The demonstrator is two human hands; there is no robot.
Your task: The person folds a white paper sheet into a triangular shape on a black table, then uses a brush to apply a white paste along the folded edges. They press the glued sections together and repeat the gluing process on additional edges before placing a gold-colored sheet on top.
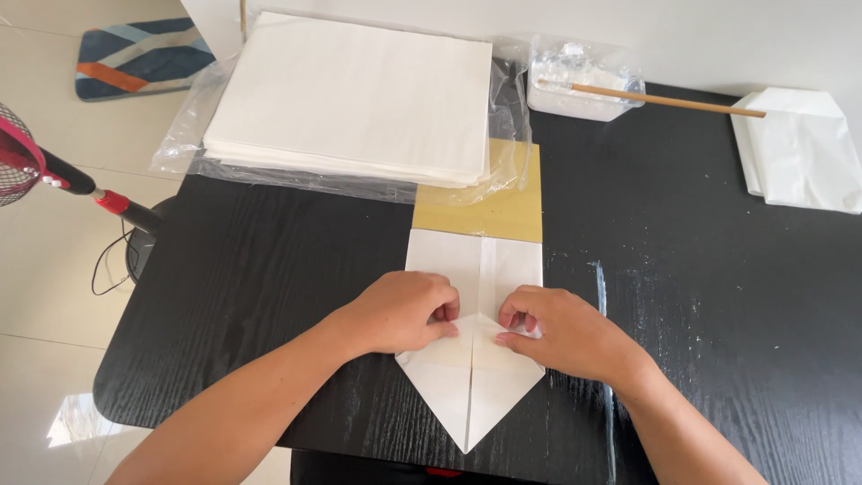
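left hand | right hand | both curled, fingertips pinning folded white paper (pointed tip) | grainy black table

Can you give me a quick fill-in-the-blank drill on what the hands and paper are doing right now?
1. Both hands, left hand and right hand, press on a folded sheet of ____ paper.
2. The folded sheet's near end comes to a ____.
3. The wooden stick rests across a white ____ at the table's far edge.
4. The table top is ____ in colour.

Missing words: white; point; tub; black
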